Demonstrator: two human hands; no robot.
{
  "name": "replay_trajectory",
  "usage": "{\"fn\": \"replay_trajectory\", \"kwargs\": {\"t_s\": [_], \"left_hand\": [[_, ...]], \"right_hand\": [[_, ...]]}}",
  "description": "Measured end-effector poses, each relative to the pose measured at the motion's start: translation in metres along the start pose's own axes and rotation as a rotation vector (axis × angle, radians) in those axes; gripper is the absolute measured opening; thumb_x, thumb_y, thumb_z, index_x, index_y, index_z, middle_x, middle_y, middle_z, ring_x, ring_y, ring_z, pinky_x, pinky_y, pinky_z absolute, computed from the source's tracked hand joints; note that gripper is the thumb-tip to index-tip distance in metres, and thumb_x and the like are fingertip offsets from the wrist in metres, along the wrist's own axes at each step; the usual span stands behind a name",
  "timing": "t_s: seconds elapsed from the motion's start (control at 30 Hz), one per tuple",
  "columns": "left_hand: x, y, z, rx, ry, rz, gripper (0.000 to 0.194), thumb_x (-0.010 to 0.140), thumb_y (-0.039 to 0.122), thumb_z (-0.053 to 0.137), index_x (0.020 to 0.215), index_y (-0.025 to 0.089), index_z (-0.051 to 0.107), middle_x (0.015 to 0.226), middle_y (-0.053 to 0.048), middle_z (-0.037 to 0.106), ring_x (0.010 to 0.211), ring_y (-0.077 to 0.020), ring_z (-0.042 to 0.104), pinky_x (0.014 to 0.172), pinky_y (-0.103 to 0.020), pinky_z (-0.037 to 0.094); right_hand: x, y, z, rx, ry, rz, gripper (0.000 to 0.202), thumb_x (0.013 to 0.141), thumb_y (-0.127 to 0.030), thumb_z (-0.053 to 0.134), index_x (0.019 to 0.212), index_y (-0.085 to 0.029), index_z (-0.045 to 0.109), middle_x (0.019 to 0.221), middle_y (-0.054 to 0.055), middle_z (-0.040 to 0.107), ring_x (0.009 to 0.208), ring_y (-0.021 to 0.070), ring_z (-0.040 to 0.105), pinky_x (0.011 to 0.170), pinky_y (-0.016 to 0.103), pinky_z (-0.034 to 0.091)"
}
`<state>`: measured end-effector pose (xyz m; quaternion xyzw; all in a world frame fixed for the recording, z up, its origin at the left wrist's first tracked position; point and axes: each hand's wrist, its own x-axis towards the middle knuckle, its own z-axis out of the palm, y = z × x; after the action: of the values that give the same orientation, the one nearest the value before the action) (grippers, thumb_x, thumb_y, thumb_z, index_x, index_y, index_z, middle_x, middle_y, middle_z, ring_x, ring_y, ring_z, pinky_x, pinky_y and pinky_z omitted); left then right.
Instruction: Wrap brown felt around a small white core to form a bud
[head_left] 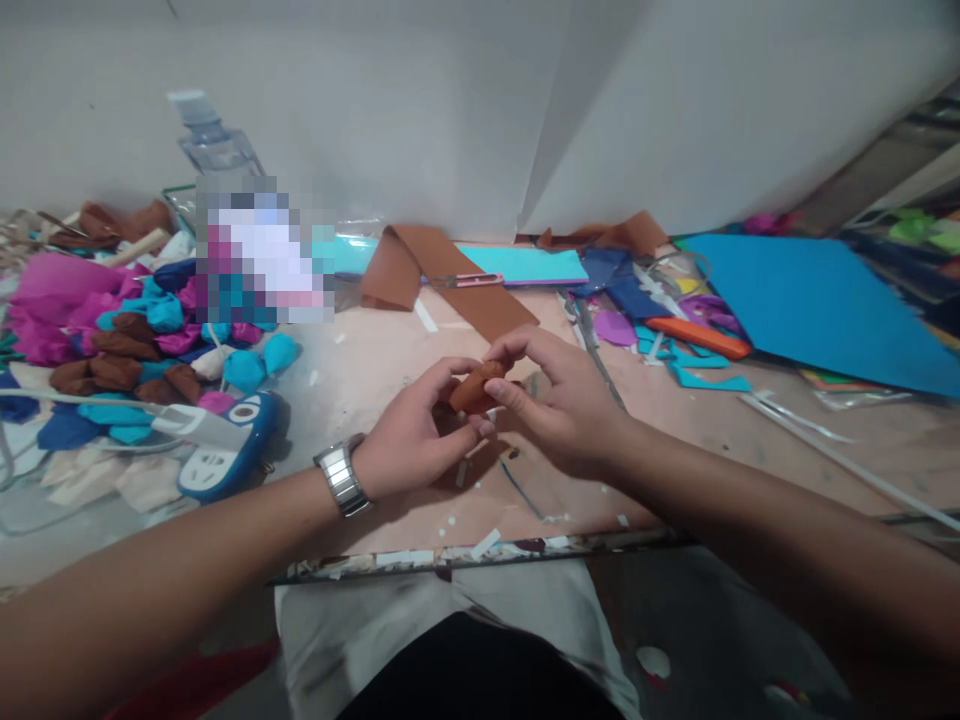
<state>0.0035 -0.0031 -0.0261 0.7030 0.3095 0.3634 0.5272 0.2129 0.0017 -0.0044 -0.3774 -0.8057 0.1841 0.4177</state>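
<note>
Between both hands, just above the table, is a small brown piece of rolled or folded paper-like material [474,392]. My left hand [420,425], with a metal watch at the wrist, curls its fingers and thumb around the piece's left side. From the right, my right hand [559,395] pinches the same piece between thumb and fingers. Behind the hands lies a folded brown strip [457,270], with pink-handled scissors or a similar slim tool [465,281] on top. A light blue strip [532,265] runs underneath it.
Crumpled magenta, blue and brown pieces [150,310] heap at the left, near a blue power strip [229,455] and a clear bottle [217,145]. An orange cutter [699,338] and a large blue sheet [832,305] lie right. A white wall closes the back.
</note>
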Motion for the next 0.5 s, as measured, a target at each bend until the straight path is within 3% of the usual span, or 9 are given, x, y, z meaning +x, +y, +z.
{"fn": "replay_trajectory", "kwargs": {"t_s": [0.13, 0.27, 0.5], "left_hand": [[0.0002, 0.0009, -0.0044, 0.09, 0.085, 0.078, 0.044, 0.093, 0.027, 0.068, 0.133, 0.02, 0.052, 0.131, -0.012, 0.06, 0.117, -0.0245, 0.062, 0.094, -0.037, 0.054], [0.0019, 0.0006, -0.0069, 0.035, 0.161, 0.16, 0.037, 0.098, 0.03, 0.064, 0.132, 0.021, 0.053, 0.124, -0.009, 0.06, 0.114, -0.0214, 0.061, 0.095, -0.036, 0.053], [0.0049, 0.002, -0.0056, -0.018, 0.152, 0.116, 0.036, 0.095, 0.032, 0.07, 0.125, 0.019, 0.056, 0.114, -0.007, 0.065, 0.098, -0.0174, 0.067, 0.087, -0.033, 0.056]], "right_hand": [[0.0008, -0.0006, -0.0022, -0.036, -0.026, -0.023, 0.019, 0.096, -0.031, 0.069, 0.111, -0.022, 0.065, 0.102, 0.003, 0.07, 0.094, 0.0192, 0.065, 0.084, 0.032, 0.048], [0.0019, -0.0027, -0.0038, -0.061, -0.079, -0.055, 0.016, 0.094, -0.027, 0.071, 0.109, -0.022, 0.069, 0.1, 0.003, 0.074, 0.092, 0.019, 0.066, 0.085, 0.033, 0.048], [0.0016, 0.0003, -0.0017, -0.084, -0.092, -0.09, 0.018, 0.094, -0.027, 0.073, 0.112, -0.023, 0.072, 0.102, 0.003, 0.076, 0.092, 0.0188, 0.068, 0.087, 0.034, 0.05]]}}
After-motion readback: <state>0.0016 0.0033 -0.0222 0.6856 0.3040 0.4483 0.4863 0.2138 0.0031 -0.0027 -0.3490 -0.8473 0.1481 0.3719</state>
